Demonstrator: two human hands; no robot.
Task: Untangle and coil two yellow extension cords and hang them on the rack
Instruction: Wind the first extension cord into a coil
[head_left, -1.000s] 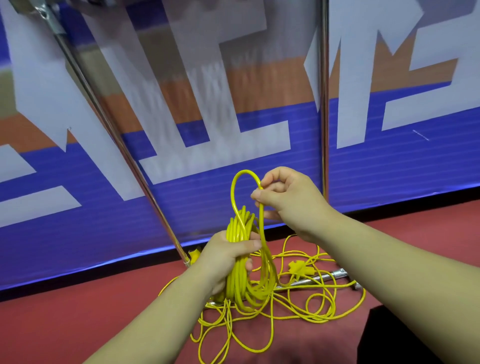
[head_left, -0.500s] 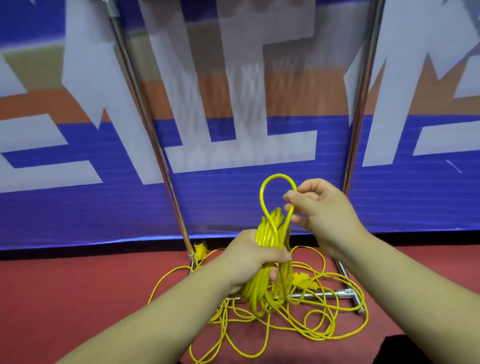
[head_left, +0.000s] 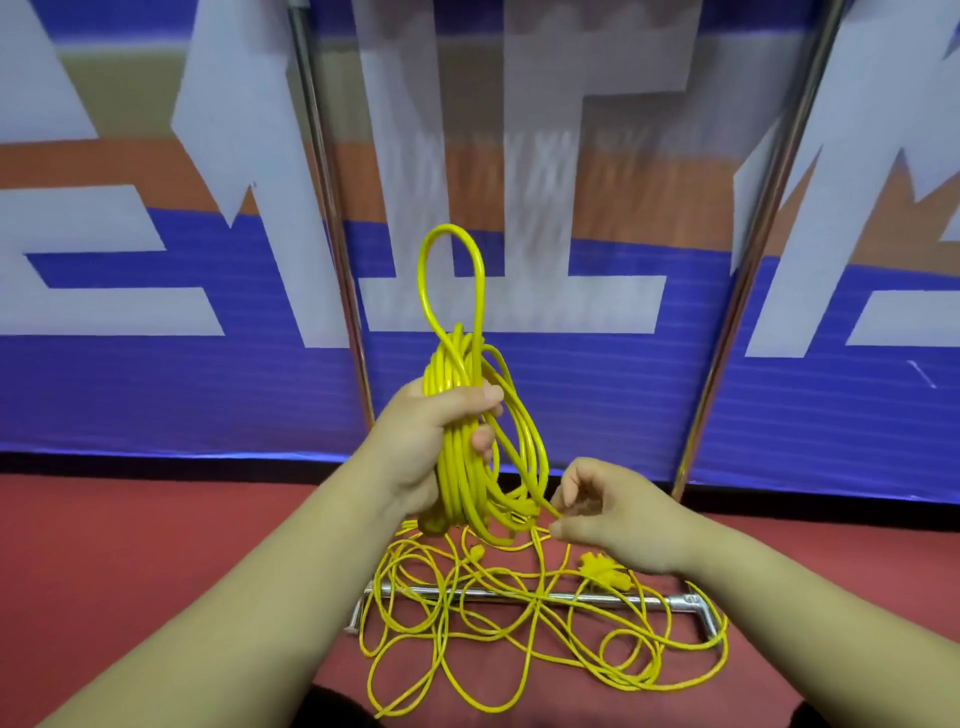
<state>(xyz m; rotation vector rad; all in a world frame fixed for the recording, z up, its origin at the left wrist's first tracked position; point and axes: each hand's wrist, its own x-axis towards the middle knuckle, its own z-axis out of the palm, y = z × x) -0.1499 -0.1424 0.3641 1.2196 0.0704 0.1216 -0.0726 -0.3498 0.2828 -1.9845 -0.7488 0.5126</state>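
**Two hands on one yellow cord bundle**

One coiled bundle of yellow extension cord (head_left: 460, 488) hangs upright near the middle of the scene, in front of the rack. The left hand (head_left: 415, 447) grips it around the upper part, with fingers and thumb curled round the gathered strands. A single tall loop (head_left: 448, 228) stands up out of the top of the bundle, above that hand.

The right hand (head_left: 618, 519) is lower and to the right, just beside the bottom of the bundle. Its thumb and fingertips pinch one strand that runs down from the coil.

Below both hands, the loose cord (head_left: 519, 623) lies in a tangle of many overlapping loops on the red floor (head_left: 130, 545). It is draped over the rack's chrome base bar (head_left: 498, 597). A yellow plug (head_left: 602, 571) lies in the tangle, right below the right hand.

Two chrome rack uprights rise from the floor, the left one (head_left: 332, 234) behind the bundle and the right one (head_left: 758, 244) well to its right. Farther back stands a blue, white and orange banner wall (head_left: 156, 395).
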